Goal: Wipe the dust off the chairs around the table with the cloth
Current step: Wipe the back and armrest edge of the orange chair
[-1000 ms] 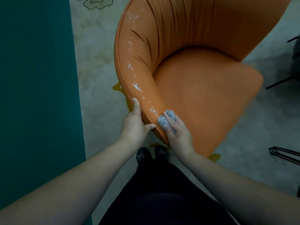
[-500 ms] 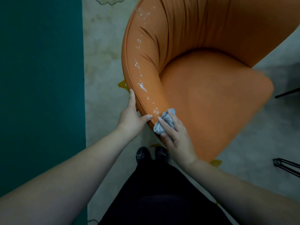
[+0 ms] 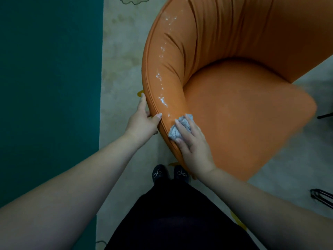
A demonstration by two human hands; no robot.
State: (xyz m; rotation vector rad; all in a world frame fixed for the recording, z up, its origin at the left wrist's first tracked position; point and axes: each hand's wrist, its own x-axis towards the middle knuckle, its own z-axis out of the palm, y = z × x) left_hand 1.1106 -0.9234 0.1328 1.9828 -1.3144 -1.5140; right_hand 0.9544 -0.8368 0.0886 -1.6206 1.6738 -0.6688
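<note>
From the head camera, an orange chair [image 3: 243, 109] with a curved backrest stands on a pale carpet [image 3: 122, 56] beside a teal area. The right hand [image 3: 193, 145] presses a crumpled grey cloth [image 3: 180, 128] against the lower end of the chair's left rim, fingers closed over it. The left hand [image 3: 142, 121] grips the outer edge of the same rim just beside the cloth, thumb on top. Shiny wet streaks run up the rim. Two black shoes [image 3: 169, 173] show below.

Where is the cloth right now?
In the head view, the cloth is bunched under the right hand on the orange chair arm's near end.
</note>
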